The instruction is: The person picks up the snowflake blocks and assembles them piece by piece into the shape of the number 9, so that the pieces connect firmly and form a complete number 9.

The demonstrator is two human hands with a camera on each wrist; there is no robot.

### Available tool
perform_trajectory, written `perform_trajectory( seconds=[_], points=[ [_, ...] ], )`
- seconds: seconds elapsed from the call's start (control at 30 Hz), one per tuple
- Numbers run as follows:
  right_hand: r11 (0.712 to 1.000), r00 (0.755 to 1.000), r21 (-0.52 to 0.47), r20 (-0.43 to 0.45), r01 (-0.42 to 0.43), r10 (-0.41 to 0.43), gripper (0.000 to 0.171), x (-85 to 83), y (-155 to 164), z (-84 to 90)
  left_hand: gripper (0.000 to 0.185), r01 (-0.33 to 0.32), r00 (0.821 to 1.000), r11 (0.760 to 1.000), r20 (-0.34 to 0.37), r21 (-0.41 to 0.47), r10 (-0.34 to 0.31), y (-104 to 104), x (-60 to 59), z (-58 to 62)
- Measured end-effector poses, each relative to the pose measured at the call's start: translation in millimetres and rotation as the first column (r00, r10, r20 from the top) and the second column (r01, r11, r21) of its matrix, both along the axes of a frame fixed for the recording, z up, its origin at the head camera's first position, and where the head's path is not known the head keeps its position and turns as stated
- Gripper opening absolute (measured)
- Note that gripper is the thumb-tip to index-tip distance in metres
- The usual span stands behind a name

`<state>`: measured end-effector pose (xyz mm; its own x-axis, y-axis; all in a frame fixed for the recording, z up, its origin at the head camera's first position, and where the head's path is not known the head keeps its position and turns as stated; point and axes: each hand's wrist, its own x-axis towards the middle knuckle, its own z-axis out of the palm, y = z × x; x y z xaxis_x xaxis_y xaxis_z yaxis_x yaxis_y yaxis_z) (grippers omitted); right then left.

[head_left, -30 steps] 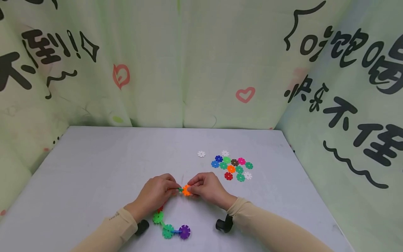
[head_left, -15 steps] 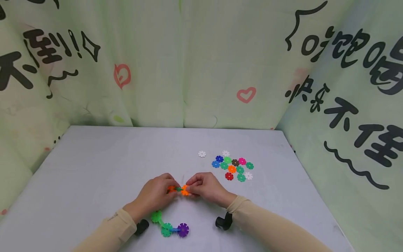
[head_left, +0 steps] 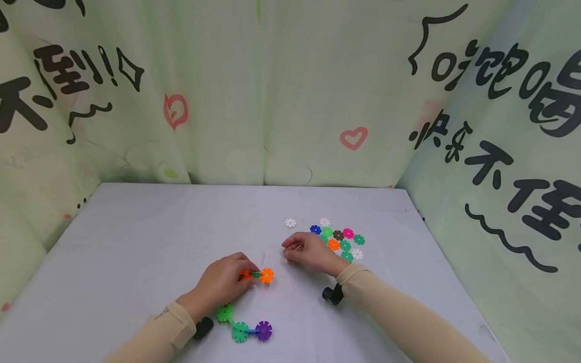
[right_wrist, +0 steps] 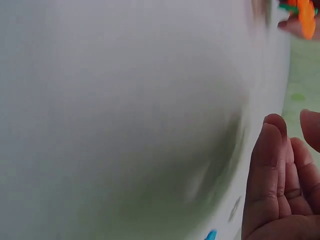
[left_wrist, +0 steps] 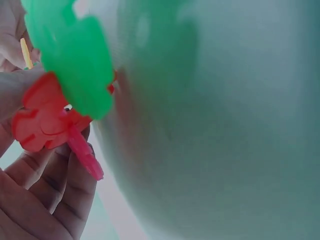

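Table (head_left: 136, 242): plain light grey.
Cloth walls (head_left: 272, 91): pale green, black scribble letters, red and pink hearts.
Chain of flower pieces (head_left: 247, 302): orange (head_left: 266, 275), dark green, orange, red, bright green, green, blue, purple (head_left: 264, 330).
Loose pile (head_left: 338, 239): white, blue, green, brown, pink, orange.
One white piece (head_left: 290, 223) apart.
Sleeves (head_left: 154, 335): tan.
Wrist cameras (head_left: 333, 294): black.

A grey bench (head_left: 136, 237) fills the lower frame; pale green printed cloth (head_left: 254, 91), with red hearts, hangs behind.
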<state>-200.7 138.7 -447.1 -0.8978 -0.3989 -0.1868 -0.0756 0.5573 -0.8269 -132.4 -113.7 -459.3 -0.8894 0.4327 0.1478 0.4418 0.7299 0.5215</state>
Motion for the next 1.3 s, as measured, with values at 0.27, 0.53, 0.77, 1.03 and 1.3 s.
perform_trajectory(
  seconds=[0.27,0.53,0.77,1.03,1.3],
  points=[
    [0.992,0.987,0.095,-0.146,0.079,-0.065,0.021,-31.4,5,-0.9,0.019,0.010,1.000,1.000,-0.003,0.003,-0.010,0,0.2,-1.2],
    [0.969,0.953,0.173,-0.276,0.177,-0.125,0.026,-58.5,5,-6.0,0.018,0.026,1.000,1.000,-0.003,0.015,-0.026,1,2.1,1.8],
    [0.938,0.941,0.283,-0.322,0.200,-0.103,0.033,-70.3,4,-10.0,0.018,0.035,0.999,0.999,0.006,0.016,-0.035,1,1.8,1.7],
    [0.921,0.945,0.346,-0.320,0.180,-0.064,0.032,-71.0,-1,-10.3,0.018,0.042,0.999,0.999,0.007,0.008,-0.042,0,0.9,1.0],
    [0.919,0.952,0.369,-0.304,0.137,-0.020,0.034,-70.6,-6,-11.7,0.018,0.036,0.999,0.999,0.015,-0.004,-0.036,-2,0.7,-1.4]
  ],
)
